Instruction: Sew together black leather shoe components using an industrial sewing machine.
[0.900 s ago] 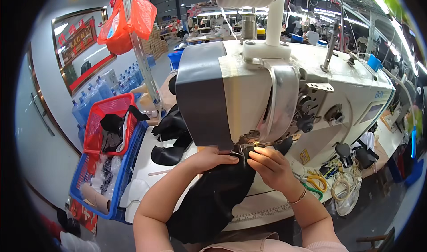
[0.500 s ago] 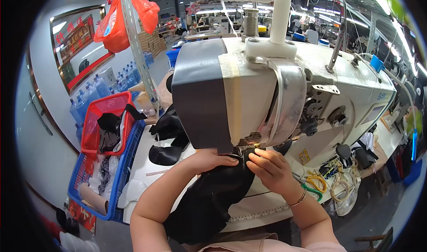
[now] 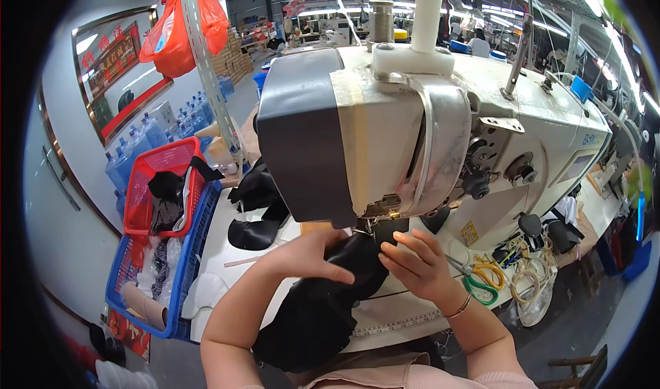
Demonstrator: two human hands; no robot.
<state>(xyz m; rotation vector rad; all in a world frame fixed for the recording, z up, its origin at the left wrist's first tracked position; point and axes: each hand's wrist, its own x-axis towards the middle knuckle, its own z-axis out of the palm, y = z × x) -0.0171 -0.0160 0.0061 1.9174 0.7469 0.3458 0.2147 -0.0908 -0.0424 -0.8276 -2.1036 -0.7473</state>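
Black material (image 3: 313,313), far end under sewing machine (image 3: 388,138), long axis slanting down-left from there; left hand (image 3: 309,255) open, thumb spread over material; right hand (image 3: 421,265) loosely open beside right edge.

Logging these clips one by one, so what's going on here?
A person's left hand, thumb spread, is over black material whose far end sits beneath the head of a sewing machine. The right hand, loosely curled, is by the material's right edge. Whether either hand touches it is unclear. Other black pieces lie on the table to the left.
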